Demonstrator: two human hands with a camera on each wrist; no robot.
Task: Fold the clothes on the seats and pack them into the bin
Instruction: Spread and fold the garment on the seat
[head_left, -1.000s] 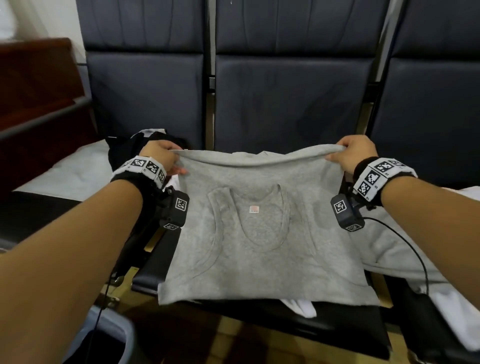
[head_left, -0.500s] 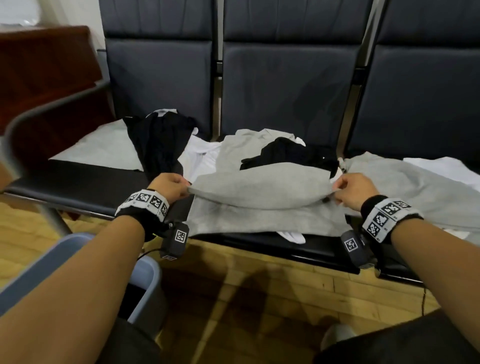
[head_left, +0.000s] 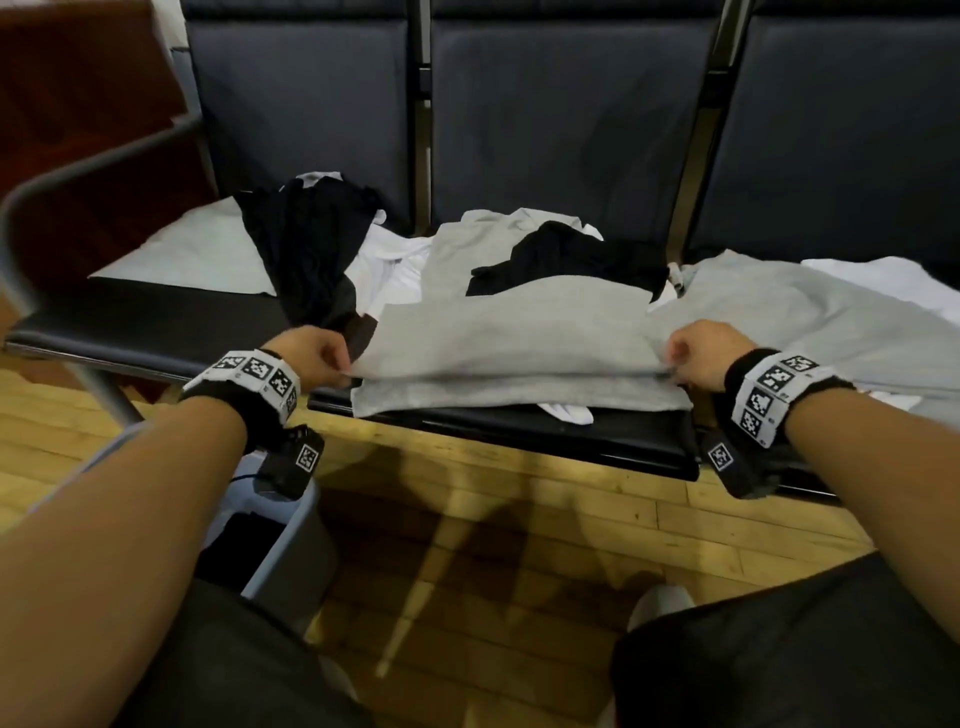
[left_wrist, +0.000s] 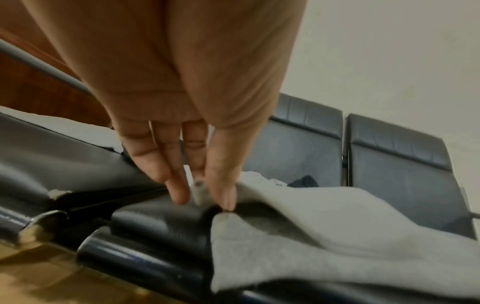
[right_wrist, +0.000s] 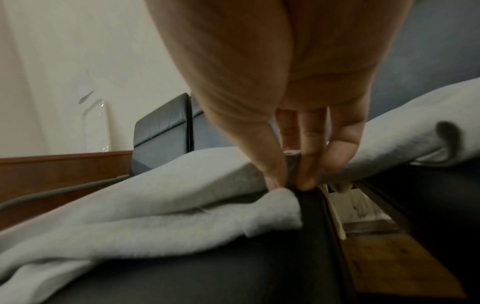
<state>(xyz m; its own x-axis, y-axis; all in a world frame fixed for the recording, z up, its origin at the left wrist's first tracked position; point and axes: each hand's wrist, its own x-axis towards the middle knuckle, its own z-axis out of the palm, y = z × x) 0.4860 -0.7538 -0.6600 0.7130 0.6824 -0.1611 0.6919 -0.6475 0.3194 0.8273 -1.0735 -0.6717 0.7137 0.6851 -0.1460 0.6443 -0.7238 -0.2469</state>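
A grey tank top (head_left: 511, 343) lies folded over on the front of the middle seat (head_left: 519, 431). My left hand (head_left: 317, 356) pinches its upper layer at the left corner, and my right hand (head_left: 701, 353) pinches the right corner. In the left wrist view the thumb and fingers (left_wrist: 179, 191) nip the grey cloth (left_wrist: 337, 216) just above the seat edge. In the right wrist view my fingertips (right_wrist: 306, 183) pinch the cloth (right_wrist: 182, 195) at the seat's side. The bin (head_left: 291, 545) stands on the floor at lower left, its inside mostly hidden by my left arm.
More clothes lie behind on the seats: a black garment (head_left: 311, 249), another black piece (head_left: 566, 254), white pieces (head_left: 389, 260), a grey garment (head_left: 779, 306) at right and a light sheet (head_left: 192, 254) at left. A metal armrest (head_left: 78, 171) curves at far left. Wooden floor (head_left: 519, 519) lies in front.
The top was held up spread open, then brought down and folded toward me. Both hands moved lower and closer to the seat's front edge, keeping hold of the corners.
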